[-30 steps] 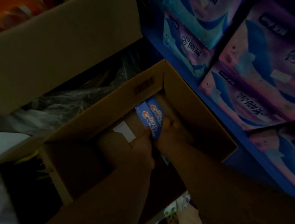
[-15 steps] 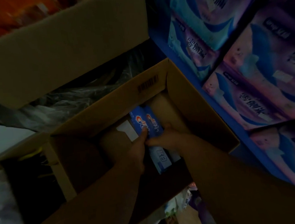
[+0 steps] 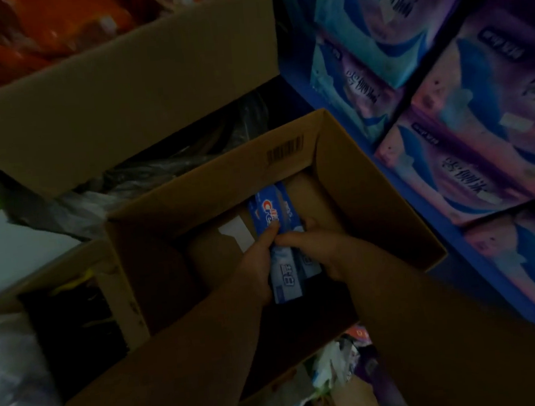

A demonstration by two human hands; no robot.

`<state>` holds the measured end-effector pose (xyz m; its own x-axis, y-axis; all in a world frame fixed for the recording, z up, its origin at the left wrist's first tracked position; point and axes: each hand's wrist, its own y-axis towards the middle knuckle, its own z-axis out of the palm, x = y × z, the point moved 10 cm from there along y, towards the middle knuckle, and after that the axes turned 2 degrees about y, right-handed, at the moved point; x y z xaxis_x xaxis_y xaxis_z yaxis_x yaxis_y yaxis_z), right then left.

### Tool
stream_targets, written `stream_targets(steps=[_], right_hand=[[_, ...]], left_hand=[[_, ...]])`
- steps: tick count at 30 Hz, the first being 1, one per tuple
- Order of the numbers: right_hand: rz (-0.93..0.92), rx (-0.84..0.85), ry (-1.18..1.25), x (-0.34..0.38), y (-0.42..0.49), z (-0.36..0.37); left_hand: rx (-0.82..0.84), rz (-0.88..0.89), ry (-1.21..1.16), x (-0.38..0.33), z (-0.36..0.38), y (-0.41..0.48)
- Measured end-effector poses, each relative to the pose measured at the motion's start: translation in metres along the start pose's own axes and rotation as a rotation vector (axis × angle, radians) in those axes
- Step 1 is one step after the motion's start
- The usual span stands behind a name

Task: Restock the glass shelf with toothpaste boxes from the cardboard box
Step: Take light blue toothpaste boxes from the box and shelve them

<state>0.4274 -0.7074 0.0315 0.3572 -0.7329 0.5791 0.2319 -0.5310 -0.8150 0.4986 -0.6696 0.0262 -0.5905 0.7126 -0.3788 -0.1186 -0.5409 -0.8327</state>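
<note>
Toothpaste boxes (image 3: 272,209) in grip of left hand (image 3: 253,268) and right hand (image 3: 326,252), inside cardboard box (image 3: 237,173) near its far wall.

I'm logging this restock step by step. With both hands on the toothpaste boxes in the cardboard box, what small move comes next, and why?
Probably lift them straight up past the rim. The left hand and right hand grip the blue toothpaste boxes from either side, but these are inside the cardboard box; no glass shelf is in view.
</note>
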Motion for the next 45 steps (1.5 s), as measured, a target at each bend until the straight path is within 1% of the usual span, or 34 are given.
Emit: stream_targets(steps=[5, 8, 11, 13, 15, 18, 21, 27, 30, 32, 37, 40, 45], right_hand=[[0.062, 0.026, -0.076, 0.011, -0.014, 0.002], [0.072, 0.079, -0.088, 0.028, -0.038, 0.012], [0.064, 0.062, -0.1, 0.045, -0.065, 0.019], [0.041, 0.053, -0.066, 0.057, -0.087, 0.025], [-0.013, 0.02, -0.027, 0.068, -0.111, 0.025], [-0.175, -0.084, 0.023, 0.095, -0.151, 0.016], [-0.335, -0.196, 0.051, 0.129, -0.201, 0.004], [-0.565, -0.415, -0.064, 0.204, -0.334, -0.016], [-0.682, -0.535, -0.175, 0.239, -0.409, -0.025], [-0.736, -0.629, -0.232, 0.256, -0.456, -0.033], [-0.862, -0.831, -0.281, 0.277, -0.568, -0.051], [-0.924, -0.914, -0.289, 0.279, -0.631, -0.064], [-0.971, -1.068, -0.321, 0.27, -0.728, -0.088]], left_hand=[[0.042, -0.052, -0.007, -0.007, 0.013, -0.022], [0.017, -0.066, 0.001, -0.015, 0.024, -0.038], [-0.013, -0.074, -0.041, -0.02, 0.026, -0.062], [0.004, -0.113, -0.089, -0.02, 0.03, -0.086], [0.03, -0.105, -0.086, -0.027, 0.03, -0.104], [0.063, -0.037, -0.018, -0.05, 0.044, -0.138], [0.132, 0.05, 0.019, -0.078, 0.073, -0.182], [0.349, 0.142, 0.073, -0.124, 0.14, -0.287], [0.399, 0.222, 0.112, -0.146, 0.173, -0.335], [0.431, 0.278, 0.138, -0.157, 0.198, -0.371], [0.597, 0.412, 0.223, -0.17, 0.263, -0.461], [0.702, 0.444, 0.269, -0.162, 0.3, -0.509], [0.866, 0.536, 0.32, -0.139, 0.356, -0.588]])
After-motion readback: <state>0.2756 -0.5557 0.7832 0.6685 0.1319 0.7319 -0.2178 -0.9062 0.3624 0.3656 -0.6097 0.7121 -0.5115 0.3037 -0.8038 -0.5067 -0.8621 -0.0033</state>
